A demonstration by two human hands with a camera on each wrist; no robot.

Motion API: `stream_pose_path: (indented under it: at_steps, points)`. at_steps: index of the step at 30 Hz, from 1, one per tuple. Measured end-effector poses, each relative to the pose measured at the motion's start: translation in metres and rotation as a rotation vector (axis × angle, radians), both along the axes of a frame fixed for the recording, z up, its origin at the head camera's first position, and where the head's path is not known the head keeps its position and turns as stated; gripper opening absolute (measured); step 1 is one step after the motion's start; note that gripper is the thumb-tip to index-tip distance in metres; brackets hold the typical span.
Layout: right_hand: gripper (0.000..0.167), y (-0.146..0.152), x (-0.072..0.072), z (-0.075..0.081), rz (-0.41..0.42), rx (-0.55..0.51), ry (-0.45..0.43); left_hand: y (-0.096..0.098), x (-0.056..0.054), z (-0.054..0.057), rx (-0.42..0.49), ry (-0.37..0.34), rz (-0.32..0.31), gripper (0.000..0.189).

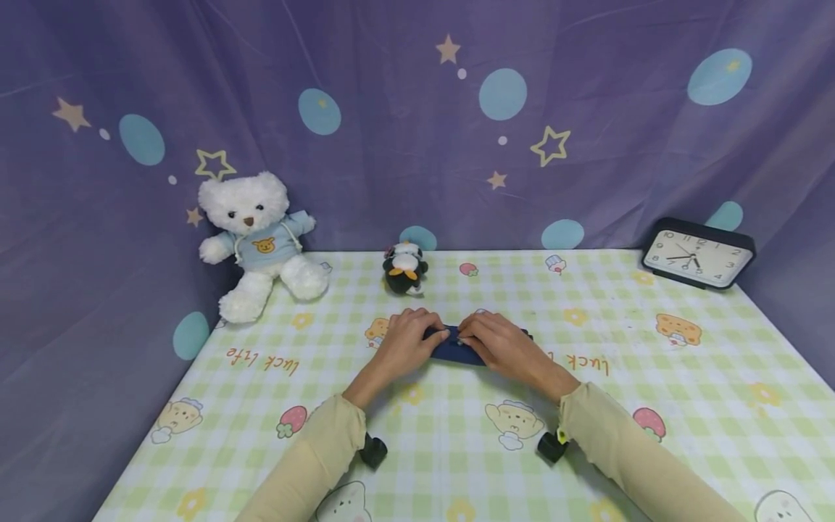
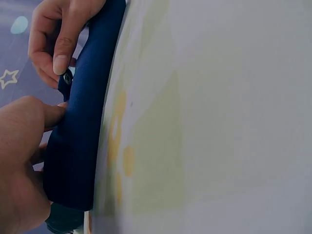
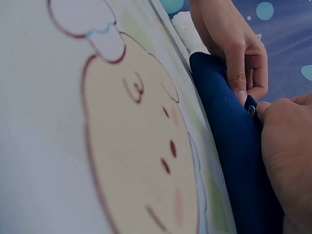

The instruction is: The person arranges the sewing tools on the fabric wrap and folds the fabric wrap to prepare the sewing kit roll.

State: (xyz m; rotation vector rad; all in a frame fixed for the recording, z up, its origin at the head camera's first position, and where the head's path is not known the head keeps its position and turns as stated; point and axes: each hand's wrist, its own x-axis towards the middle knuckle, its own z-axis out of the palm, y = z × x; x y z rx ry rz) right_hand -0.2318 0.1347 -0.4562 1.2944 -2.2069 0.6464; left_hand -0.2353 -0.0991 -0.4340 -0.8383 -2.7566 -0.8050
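Observation:
A flat, dark blue folded fabric bundle [image 1: 457,353] lies crosswise on the table in front of the person. From its far edge rises a small strap with a round metal snap [image 2: 68,77], best seen in the wrist views. My left hand [image 1: 409,339] grips the left part of the bundle, its thumb [image 3: 237,84] close beside the strap. With thumb and fingers my right hand [image 1: 499,341] pinches at the strap near the snap. Both hands meet near the middle of the bundle, and some fingertips are hidden behind the fabric.
A penguin plush [image 1: 404,268] lies beyond the bundle. The white teddy bear [image 1: 264,246] sits at the back left, a black-framed clock [image 1: 698,254] stands at the back right. A checkered cloth [image 1: 443,449] covers the table; a purple curtain [image 1: 391,167] hangs behind.

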Motion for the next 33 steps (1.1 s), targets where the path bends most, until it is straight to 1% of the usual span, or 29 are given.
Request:
stream_pose_path:
  at_steps: [3,5,8,11,13,19,21,22,26,28,30,31,33]
  points:
    - [0.016,0.0,-0.001,-0.001,0.027,0.004,0.042,0.0,0.0,0.0,0.037,0.0,0.0,0.01]
    - [0.014,0.0,-0.001,-0.001,0.04,0.009,0.067,0.0,0.0,0.0,0.053,-0.008,0.005,0.009]
    - [0.006,0.0,-0.001,-0.001,0.058,0.014,0.084,0.0,0.0,0.0,0.057,-0.024,0.014,0.01]
    - [0.004,0.0,-0.001,0.0,0.071,0.021,0.093,0.0,0.0,0.0,0.056,-0.039,0.016,0.011]
    - [0.004,-0.001,0.0,0.0,0.082,0.022,0.097,0.0,0.0,0.0,0.058,-0.048,0.017,0.012]
    - [0.012,-0.001,0.006,0.005,0.091,0.044,0.117,0.001,-0.001,0.0,0.058,-0.055,0.016,0.012]
    - [0.013,0.0,0.01,0.007,0.07,0.075,0.143,0.002,-0.001,0.0,0.054,-0.059,0.014,0.013]
    - [0.014,0.0,0.012,0.008,0.049,0.106,0.17,0.002,-0.001,0.001,0.053,-0.06,0.013,0.013]
    - [0.021,-0.002,0.021,0.012,-0.059,0.271,0.334,0.003,-0.002,0.001,0.056,-0.062,0.012,0.013]
    - [0.021,-0.004,0.026,0.014,-0.107,0.36,0.41,0.002,-0.002,0.001,0.063,-0.064,0.014,0.013]
    - [0.015,-0.007,0.03,0.016,-0.137,0.422,0.452,0.002,-0.003,0.001,0.066,-0.069,0.016,0.013]
    - [0.015,-0.009,0.032,0.017,-0.149,0.441,0.462,0.002,-0.003,0.001,0.067,-0.075,0.018,0.013]
    - [0.024,-0.013,0.034,0.02,-0.164,0.478,0.468,0.002,-0.004,0.001,0.069,-0.086,0.019,0.014]
